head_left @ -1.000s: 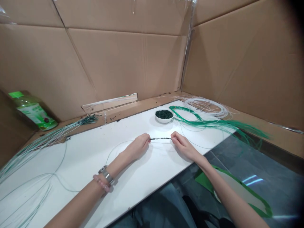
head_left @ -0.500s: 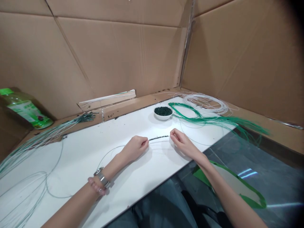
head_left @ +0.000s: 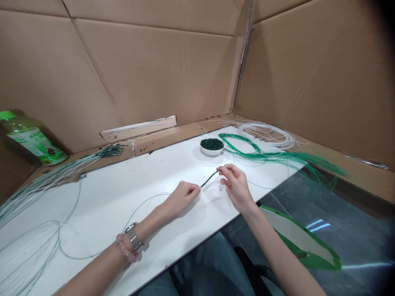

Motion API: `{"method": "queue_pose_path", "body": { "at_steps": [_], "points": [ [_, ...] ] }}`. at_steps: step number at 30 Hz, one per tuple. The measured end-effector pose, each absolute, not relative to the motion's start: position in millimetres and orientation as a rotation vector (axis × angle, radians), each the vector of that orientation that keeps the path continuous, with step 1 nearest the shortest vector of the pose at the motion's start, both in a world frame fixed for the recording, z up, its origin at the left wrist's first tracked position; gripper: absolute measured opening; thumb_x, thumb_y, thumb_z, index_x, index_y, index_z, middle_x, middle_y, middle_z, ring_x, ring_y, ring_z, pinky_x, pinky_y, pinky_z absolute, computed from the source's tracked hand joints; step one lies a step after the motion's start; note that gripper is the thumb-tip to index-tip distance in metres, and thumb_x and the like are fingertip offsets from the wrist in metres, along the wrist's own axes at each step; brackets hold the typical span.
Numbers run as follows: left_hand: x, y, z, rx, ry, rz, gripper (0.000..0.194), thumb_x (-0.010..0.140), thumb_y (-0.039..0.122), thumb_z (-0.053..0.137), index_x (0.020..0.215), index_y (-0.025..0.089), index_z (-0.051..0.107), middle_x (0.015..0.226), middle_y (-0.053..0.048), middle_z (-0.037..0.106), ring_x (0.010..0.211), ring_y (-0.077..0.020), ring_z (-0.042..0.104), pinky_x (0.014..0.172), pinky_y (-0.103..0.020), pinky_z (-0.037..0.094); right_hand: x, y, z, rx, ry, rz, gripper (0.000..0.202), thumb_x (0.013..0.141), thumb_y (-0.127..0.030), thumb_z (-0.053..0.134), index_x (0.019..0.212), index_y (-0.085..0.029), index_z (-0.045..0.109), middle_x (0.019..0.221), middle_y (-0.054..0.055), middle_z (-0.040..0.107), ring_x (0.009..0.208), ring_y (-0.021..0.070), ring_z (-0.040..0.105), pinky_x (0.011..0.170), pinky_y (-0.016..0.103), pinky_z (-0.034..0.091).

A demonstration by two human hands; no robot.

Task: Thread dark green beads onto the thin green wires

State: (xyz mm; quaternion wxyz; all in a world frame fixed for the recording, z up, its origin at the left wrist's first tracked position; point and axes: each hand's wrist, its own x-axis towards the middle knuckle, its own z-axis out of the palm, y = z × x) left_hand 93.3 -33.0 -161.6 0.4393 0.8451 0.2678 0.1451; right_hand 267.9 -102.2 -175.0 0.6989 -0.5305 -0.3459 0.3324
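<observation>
Head view, hands (head_left: 182, 198) pinching beads (head_left: 210, 178), bottle (head_left: 53, 155) (label (head_left: 31, 142) unreadable)

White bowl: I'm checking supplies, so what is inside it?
Small dark green beads fill the white bowl; anything beneath the top layer is covered.

tall brown cardboard walls (head_left: 160, 74) around a white tabletop (head_left: 148, 172), grey tiled floor (head_left: 348, 222) with bright light streaks (head_left: 317, 225)

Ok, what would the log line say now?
left hand: pinches bead string | right hand: pinches other end | nearby: bowl of beads, green strings
</observation>
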Motion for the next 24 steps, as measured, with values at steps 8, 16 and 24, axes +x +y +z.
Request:
{"method": "queue_pose_path", "body": {
  "at_steps": [8,16,24],
  "points": [
    [99,-44,-158,1.676,0.598,0.270,0.028,0.084,0.034,0.042,0.062,0.016,0.042,0.052,0.006,0.028,0.048,-0.0072,0.024,0.046,-0.022,0.019,261,-100,-173,-1.107,-0.713,0.777,0.026,0.070,-0.038,0.068,0.073,-0.018,0.052,0.083,0.006,0.067,0.070,0.0123,0.056,0.044,0.017,0.037],
    [118,-51,-167,1.285,0.494,0.316,0.036,0.083,0.054,0.039,0.085,0.019,0.045,0.052,0.008,0.034,0.040,-0.0047,0.015,0.038,-0.017,0.011,243,-99,-174,-1.162,-0.871,0.687,0.022,0.068,-0.033,0.072,0.072,-0.017,0.058,0.072,0.005,0.066,0.064,0.0145,0.060,0.047,0.022,0.044],
    [119,-49,-173,1.154,0.589,0.419,0.039,0.084,0.053,0.043,0.065,0.020,0.034,0.045,0.012,0.018,0.037,-0.0027,0.010,0.037,-0.016,0.008,238,-104,-175,-1.250,-1.126,0.597,0.010,0.074,-0.027,0.068,0.077,-0.019,0.071,0.077,0.004,0.068,0.067,0.0157,0.061,0.052,0.025,0.050]
  ]
}}
